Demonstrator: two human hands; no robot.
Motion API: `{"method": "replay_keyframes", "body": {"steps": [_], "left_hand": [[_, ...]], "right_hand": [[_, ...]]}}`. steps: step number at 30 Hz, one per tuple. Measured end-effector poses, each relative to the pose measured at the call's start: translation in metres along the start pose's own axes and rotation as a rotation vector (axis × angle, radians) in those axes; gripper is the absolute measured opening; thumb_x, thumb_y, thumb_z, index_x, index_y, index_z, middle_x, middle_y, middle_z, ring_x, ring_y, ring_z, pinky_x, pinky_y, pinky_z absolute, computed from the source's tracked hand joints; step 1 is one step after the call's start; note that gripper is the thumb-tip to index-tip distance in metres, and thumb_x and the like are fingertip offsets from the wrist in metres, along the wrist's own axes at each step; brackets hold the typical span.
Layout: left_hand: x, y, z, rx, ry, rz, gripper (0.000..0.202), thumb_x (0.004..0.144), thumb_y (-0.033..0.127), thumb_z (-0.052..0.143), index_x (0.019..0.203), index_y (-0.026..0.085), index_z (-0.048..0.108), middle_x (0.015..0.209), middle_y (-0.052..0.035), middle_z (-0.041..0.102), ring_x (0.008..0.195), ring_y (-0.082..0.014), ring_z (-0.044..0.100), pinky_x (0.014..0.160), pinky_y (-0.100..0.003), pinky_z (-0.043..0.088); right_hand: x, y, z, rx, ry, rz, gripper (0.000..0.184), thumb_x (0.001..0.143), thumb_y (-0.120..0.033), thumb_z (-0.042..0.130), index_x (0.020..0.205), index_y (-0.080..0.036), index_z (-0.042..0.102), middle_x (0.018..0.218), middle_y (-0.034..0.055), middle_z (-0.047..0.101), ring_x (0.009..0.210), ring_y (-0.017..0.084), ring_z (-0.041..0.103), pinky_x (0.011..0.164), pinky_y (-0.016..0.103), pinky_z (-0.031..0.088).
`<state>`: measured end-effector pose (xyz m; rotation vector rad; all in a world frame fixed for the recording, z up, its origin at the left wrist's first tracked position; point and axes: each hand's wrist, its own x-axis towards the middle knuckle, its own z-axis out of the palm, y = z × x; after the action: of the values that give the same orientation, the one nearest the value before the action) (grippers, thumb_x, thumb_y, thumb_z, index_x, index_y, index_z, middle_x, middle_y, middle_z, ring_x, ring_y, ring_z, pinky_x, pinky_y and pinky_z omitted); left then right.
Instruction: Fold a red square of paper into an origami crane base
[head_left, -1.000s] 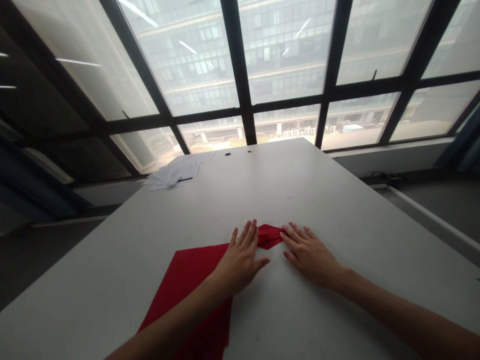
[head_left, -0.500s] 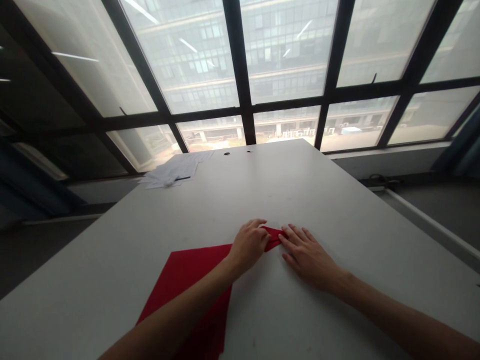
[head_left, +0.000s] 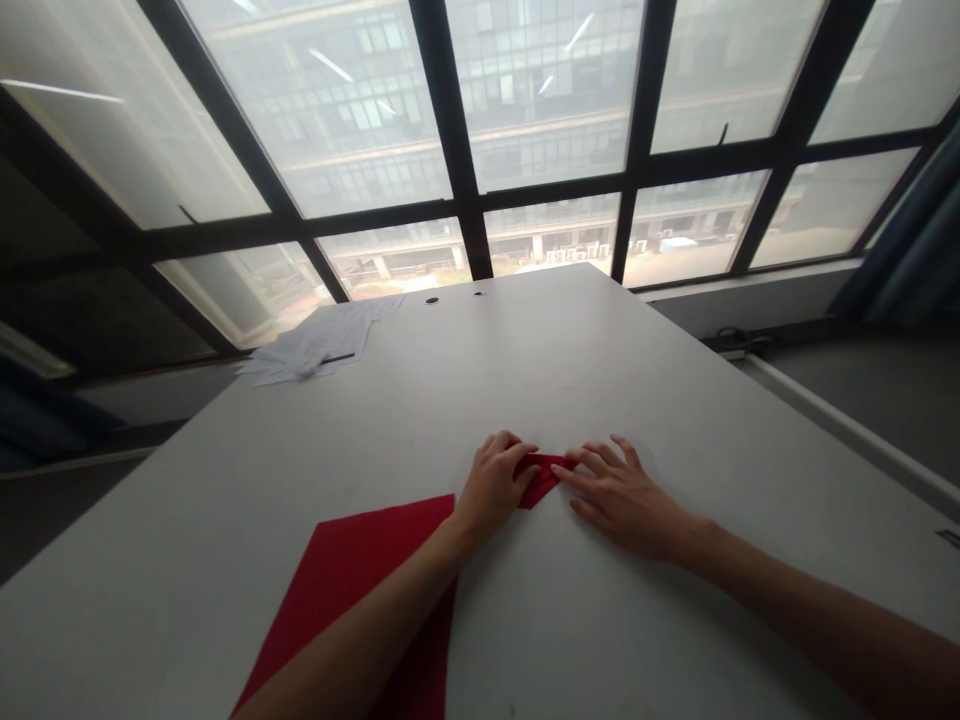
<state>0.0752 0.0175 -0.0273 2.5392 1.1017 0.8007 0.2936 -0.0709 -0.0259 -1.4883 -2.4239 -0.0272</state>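
A small folded red paper piece (head_left: 541, 476) lies on the white table (head_left: 570, 360) between my two hands. My left hand (head_left: 491, 485) has its fingers curled and pinches the piece's left side. My right hand (head_left: 619, 490) rests flat on the table, fingers spread, with its fingertips on the piece's right tip. A large flat red paper sheet (head_left: 352, 590) lies under my left forearm, toward the near edge of the table.
A loose pile of white papers (head_left: 311, 345) with a dark pen lies at the far left corner of the table. Two small dark holes (head_left: 432, 299) sit near the far edge. Large windows with black frames (head_left: 450, 130) stand behind the table.
My left hand went from flat with spread fingers to curled and pinching the small red piece. My right hand stayed on the piece's right tip. The camera view shifted slightly.
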Motion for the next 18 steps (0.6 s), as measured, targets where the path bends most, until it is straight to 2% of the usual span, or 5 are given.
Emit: {"method": "replay_keyframes", "body": {"steps": [3,7,14,16,18], "left_hand": [[-0.001,0.002,0.001,-0.015,0.011,0.015,0.017,0.088,0.019,0.068,0.103,0.026,0.072,0.098,-0.0035,0.061,0.094,-0.0208,0.057,0.089,-0.036,0.047],[0.0,0.003,0.001,-0.061,0.02,0.022,0.017,0.088,0.018,0.067,0.103,0.026,0.073,0.097,-0.0032,0.062,0.092,-0.0196,0.058,0.088,-0.034,0.048],[0.002,0.003,0.002,-0.063,0.017,0.027,0.02,0.088,0.016,0.066,0.104,0.025,0.073,0.095,-0.003,0.064,0.092,-0.0194,0.059,0.088,-0.034,0.048],[0.002,0.003,0.002,-0.065,0.02,0.03,0.021,0.088,0.015,0.066,0.104,0.026,0.073,0.095,-0.0032,0.065,0.092,-0.0198,0.058,0.089,-0.035,0.048],[0.003,0.002,0.002,-0.08,0.013,0.039,0.021,0.087,0.015,0.066,0.103,0.026,0.074,0.096,-0.0032,0.066,0.094,-0.0202,0.058,0.09,-0.036,0.047]], "right_hand": [[-0.001,0.0,0.001,-0.008,0.007,-0.001,0.044,0.098,-0.032,0.049,0.142,-0.031,0.047,0.139,0.008,0.055,0.13,0.03,0.044,0.113,0.061,0.017],[-0.002,-0.001,0.001,-0.025,0.057,0.03,0.048,0.097,-0.03,0.051,0.144,-0.024,0.045,0.137,0.0109,0.057,0.13,0.028,0.044,0.115,0.058,0.016],[0.0,-0.003,0.001,0.001,0.101,0.093,0.036,0.096,-0.031,0.054,0.131,-0.025,0.057,0.125,0.0092,0.062,0.121,0.027,0.051,0.113,0.056,0.019],[0.006,0.001,0.003,0.08,0.145,0.149,0.027,0.097,-0.03,0.052,0.121,-0.027,0.064,0.117,0.007,0.065,0.113,0.025,0.055,0.11,0.052,0.025],[0.015,0.008,0.006,0.191,0.198,0.244,0.022,0.099,-0.027,0.05,0.108,-0.027,0.07,0.107,0.0053,0.068,0.104,0.022,0.058,0.1,0.043,0.035]]}}
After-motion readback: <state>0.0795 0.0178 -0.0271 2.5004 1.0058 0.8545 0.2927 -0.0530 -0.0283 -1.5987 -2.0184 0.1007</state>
